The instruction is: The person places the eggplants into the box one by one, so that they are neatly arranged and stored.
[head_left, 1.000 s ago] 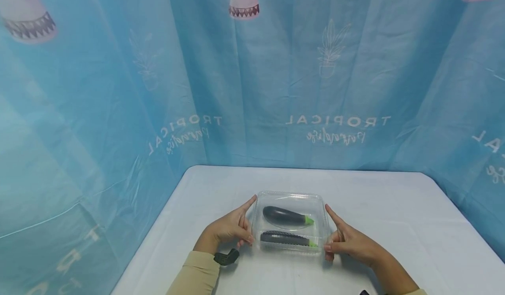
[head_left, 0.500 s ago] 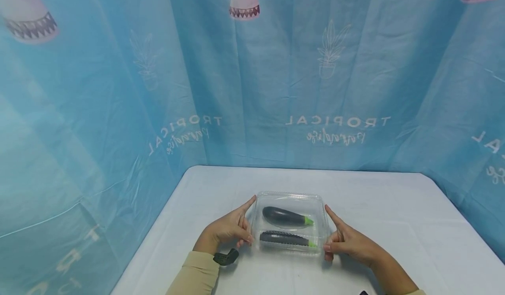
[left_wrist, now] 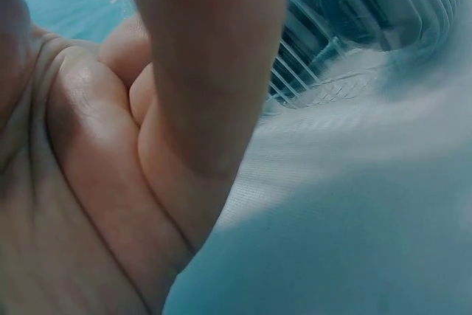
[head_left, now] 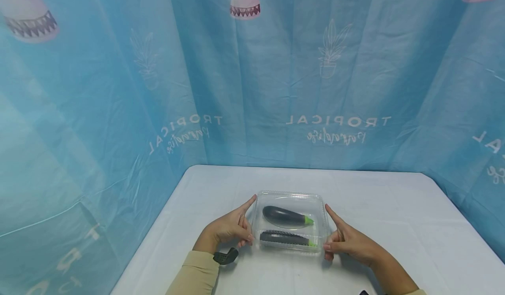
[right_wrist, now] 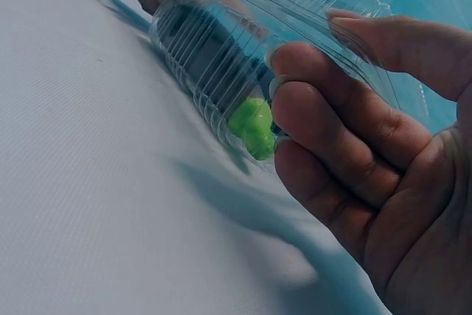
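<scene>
A clear plastic clamshell box (head_left: pixel 289 197) stands between my two hands at the middle of the table. Through its top shows a dark eggplant (head_left: pixel 284 216) with a green stem end. Behind the front wall lies another dark, green-tipped shape; I cannot tell whether it is a second eggplant or the same one. My left hand (head_left: pixel 230 227) grips the box's left side, index finger stretched along the edge. On the opposite side, my right hand (head_left: pixel 351 242) pinches the rim between thumb and fingers, its index finger also extended. The right wrist view shows the green stem end (right_wrist: pixel 252 127) through ribbed plastic.
A white cloth (head_left: pixel 394 225) covers the table. Blue printed curtains (head_left: pixel 268 84) hang behind it and along its left and right sides. A dark band (head_left: pixel 226 257) sits on the left wrist, below a beige sleeve (head_left: pixel 194 272).
</scene>
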A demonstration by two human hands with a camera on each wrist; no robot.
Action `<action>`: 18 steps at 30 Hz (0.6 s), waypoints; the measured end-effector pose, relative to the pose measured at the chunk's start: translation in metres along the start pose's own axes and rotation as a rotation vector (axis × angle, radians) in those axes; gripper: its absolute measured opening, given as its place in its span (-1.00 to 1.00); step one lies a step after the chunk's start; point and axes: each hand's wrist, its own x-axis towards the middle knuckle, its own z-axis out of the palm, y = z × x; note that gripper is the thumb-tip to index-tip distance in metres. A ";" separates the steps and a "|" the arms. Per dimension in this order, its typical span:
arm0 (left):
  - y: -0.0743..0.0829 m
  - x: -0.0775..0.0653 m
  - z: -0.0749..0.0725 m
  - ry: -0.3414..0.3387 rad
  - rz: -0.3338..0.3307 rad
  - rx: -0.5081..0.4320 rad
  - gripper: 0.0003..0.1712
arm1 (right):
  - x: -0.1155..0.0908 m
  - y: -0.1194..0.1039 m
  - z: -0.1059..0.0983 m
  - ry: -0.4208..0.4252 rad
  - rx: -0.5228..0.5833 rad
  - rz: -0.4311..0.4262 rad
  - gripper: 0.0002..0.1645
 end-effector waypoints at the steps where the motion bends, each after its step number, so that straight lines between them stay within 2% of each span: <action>1: 0.000 0.000 0.000 0.000 -0.001 0.002 0.53 | 0.000 0.000 0.000 0.000 0.000 0.000 0.40; 18: -0.002 0.001 0.000 -0.003 -0.008 0.018 0.54 | -0.002 -0.001 0.002 0.006 0.029 0.019 0.44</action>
